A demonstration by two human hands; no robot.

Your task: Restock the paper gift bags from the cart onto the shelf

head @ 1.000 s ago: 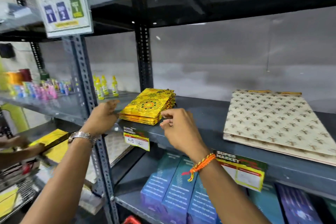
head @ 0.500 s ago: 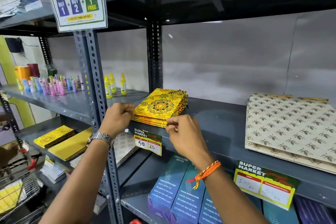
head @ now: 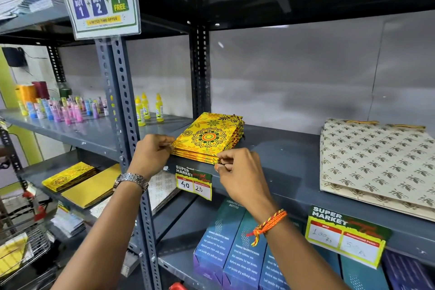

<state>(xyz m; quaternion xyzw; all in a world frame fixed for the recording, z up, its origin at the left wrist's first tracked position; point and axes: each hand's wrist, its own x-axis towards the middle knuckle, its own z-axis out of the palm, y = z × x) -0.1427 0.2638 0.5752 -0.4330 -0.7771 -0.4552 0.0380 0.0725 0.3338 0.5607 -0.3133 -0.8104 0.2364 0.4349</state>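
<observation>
- The small stack of flat yellow paper gift bags with the orange mandala print [head: 207,140] is lying on the grey metal shelf [head: 277,160], right at its front lip, just above the green-and-yellow price tag reading 40 and 20 [head: 193,181].
- The left hand [head: 150,152] has its fingertips pinched together on the stack's near-left corner; the right hand [head: 240,169] is pinched on the near-right corner. So both are clamped on the same stack, one per corner.
- Looks like the squaring-up step: bags are down, the person is just tidying them.
- To do it well, probably nudge both corners in together so the pile doesn't twist, and tap the front edges flush, since the layers look a bit fanned on the near side.
- Pushing it slightly back from the lip wouldn't hurt either. Glossy paper like this likely slides easily, and a stack hanging over the edge is an easy knock-off.
- Keep it centred over its own tag and well apart from the big cream paper bags with the leaf pattern [head: 376,162] lying further right.
- The wire cart basket [head: 35,242] at lower left seems to hold more yellow stuff, though it's too blurry to tell whether it's bags, so there may be more to bring up.
</observation>
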